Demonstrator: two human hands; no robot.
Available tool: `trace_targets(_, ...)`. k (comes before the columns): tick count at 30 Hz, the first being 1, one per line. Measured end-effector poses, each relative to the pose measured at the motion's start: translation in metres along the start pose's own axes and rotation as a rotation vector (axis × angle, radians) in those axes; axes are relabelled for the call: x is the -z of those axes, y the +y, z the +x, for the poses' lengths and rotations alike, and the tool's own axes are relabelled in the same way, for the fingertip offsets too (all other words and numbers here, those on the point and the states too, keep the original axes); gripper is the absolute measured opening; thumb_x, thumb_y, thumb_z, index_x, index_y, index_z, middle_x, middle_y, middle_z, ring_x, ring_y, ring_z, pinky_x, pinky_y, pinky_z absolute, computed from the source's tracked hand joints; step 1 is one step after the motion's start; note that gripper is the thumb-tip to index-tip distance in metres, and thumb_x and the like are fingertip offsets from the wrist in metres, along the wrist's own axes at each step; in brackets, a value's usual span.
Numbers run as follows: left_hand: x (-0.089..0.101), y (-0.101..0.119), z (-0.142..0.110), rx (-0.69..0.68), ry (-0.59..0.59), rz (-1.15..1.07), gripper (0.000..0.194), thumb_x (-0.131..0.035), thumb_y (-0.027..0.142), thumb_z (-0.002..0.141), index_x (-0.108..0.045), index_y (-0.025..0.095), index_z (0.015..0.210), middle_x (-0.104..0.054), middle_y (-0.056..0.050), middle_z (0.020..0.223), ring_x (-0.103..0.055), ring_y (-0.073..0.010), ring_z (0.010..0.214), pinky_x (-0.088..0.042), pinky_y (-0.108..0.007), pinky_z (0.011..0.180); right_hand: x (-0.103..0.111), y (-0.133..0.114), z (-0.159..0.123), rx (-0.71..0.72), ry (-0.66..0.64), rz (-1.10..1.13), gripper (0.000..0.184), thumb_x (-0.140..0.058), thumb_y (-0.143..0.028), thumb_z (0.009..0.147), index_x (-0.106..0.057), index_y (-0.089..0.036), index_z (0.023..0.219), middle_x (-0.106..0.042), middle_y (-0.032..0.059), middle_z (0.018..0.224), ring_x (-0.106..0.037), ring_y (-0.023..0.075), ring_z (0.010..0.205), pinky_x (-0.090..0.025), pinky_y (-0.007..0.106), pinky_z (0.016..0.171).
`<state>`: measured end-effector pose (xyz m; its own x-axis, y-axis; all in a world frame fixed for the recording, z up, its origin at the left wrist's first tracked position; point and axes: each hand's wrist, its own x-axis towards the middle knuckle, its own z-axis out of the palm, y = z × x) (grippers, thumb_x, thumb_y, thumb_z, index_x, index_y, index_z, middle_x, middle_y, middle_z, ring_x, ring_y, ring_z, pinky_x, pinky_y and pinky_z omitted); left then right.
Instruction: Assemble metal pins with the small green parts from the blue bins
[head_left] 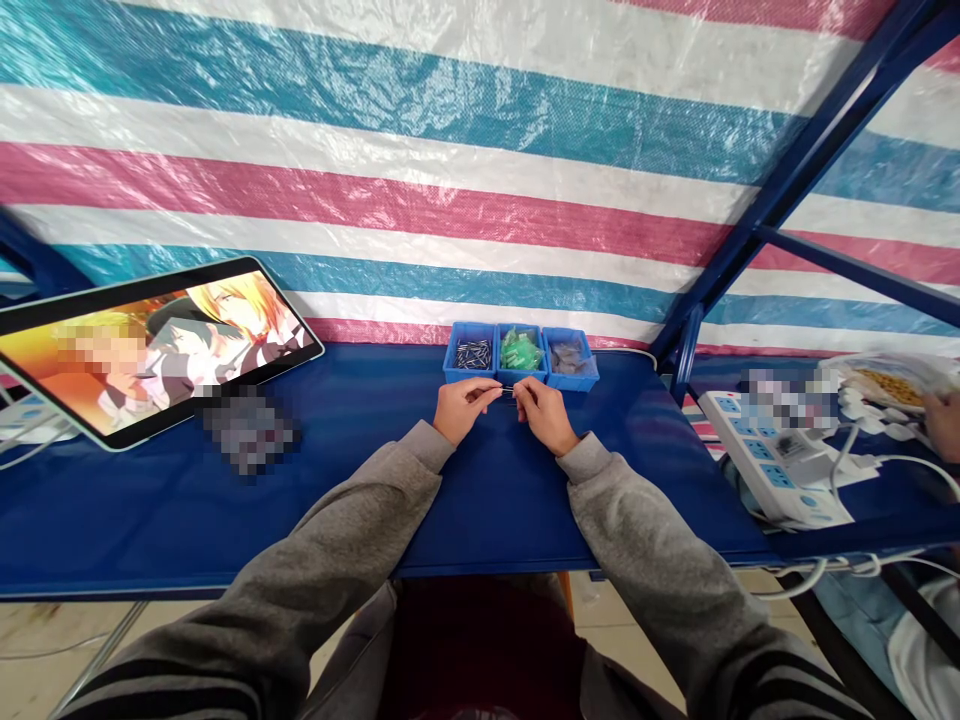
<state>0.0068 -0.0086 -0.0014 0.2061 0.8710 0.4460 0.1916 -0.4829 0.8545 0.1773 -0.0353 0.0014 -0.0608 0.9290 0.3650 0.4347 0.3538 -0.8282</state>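
My left hand (461,408) and my right hand (546,412) meet over the blue table (502,490), just in front of three small blue bins. Both are closed in a pinch, fingertips almost touching. A thin metal pin (508,388) spans the gap between them; its exact kind is too small to make out. Slim metal pieces (472,354) fill the left bin (450,374). Green plastic pieces or bags (521,349) are heaped in the middle bin (501,340). The right bin (576,382) holds greyish clear plastic bags (568,356).
A tablet (307,352) leans at the left, with a blurred-out item (251,430) before it. White power strips (776,460) with cables lie at the right. Beyond them, another person's hand (943,425) is near a bag of food (889,385). A blue metal frame (757,215) slants upward.
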Motion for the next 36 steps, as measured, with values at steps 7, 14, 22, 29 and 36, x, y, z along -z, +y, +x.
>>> trace_targets(7, 0.0012, -0.0007, 0.0006, -0.004, 0.051, 0.043, 0.027, -0.064, 0.041, 0.083, -0.071, 0.017, 0.075, -0.070, -0.002, 0.068, -0.058, -0.0112, 0.053, -0.048, -0.022, 0.054, -0.0004, -0.0002, -0.0010, -0.002, -0.013, 0.052, 0.033, -0.050, -0.053, 0.089, -0.058, -0.022, 0.082, -0.057, -0.0029, 0.060, -0.056, 0.0128, 0.047, -0.046, 0.026, 0.055)
trace_targets(14, 0.0020, -0.0008, 0.0009, 0.005, 0.075, 0.052, 0.035, -0.062, 0.047, 0.084, -0.071, 0.016, 0.069, -0.067, -0.002, 0.062, -0.058, -0.0115, 0.052, -0.048, -0.021, 0.051, -0.0015, 0.0011, -0.0013, 0.027, -0.055, 0.034, 0.030, -0.050, -0.047, 0.089, -0.059, -0.020, 0.079, -0.056, -0.0027, 0.059, -0.055, 0.0121, 0.047, -0.045, 0.025, 0.055)
trace_targets(22, -0.0033, -0.0025, 0.0010, 0.074, 0.030, -0.133, 0.034, -0.072, 0.046, 0.074, -0.076, 0.014, 0.086, -0.074, -0.007, 0.082, -0.058, -0.0112, 0.052, -0.048, -0.022, 0.043, 0.0005, 0.0005, -0.0006, 0.018, -0.089, 0.020, 0.029, -0.047, -0.044, 0.091, -0.057, -0.020, 0.077, -0.055, -0.0033, 0.060, -0.054, 0.0112, 0.047, -0.045, 0.024, 0.057)
trace_targets(29, -0.0046, 0.0008, 0.0014, 0.129, 0.001, -0.172, 0.031, -0.072, 0.042, 0.072, -0.072, 0.013, 0.082, -0.070, -0.006, 0.076, -0.063, -0.0148, 0.062, -0.047, -0.020, 0.041, -0.0010, 0.0015, -0.0013, 0.022, -0.130, -0.041, 0.027, -0.050, -0.041, 0.090, -0.062, -0.019, 0.078, -0.058, -0.0032, 0.058, -0.056, 0.0113, 0.047, -0.045, 0.024, 0.059)
trace_targets(36, -0.0033, -0.0016, 0.0011, 0.109, -0.009, -0.198, 0.028, -0.067, 0.040, 0.079, -0.065, 0.013, 0.087, -0.071, -0.008, 0.082, -0.063, -0.0140, 0.063, -0.047, -0.019, 0.044, 0.0006, 0.0027, -0.0010, -0.021, -0.014, -0.094, 0.028, -0.049, -0.038, 0.090, -0.065, -0.018, 0.077, -0.059, -0.0020, 0.056, -0.055, 0.0124, 0.047, -0.046, 0.025, 0.058)
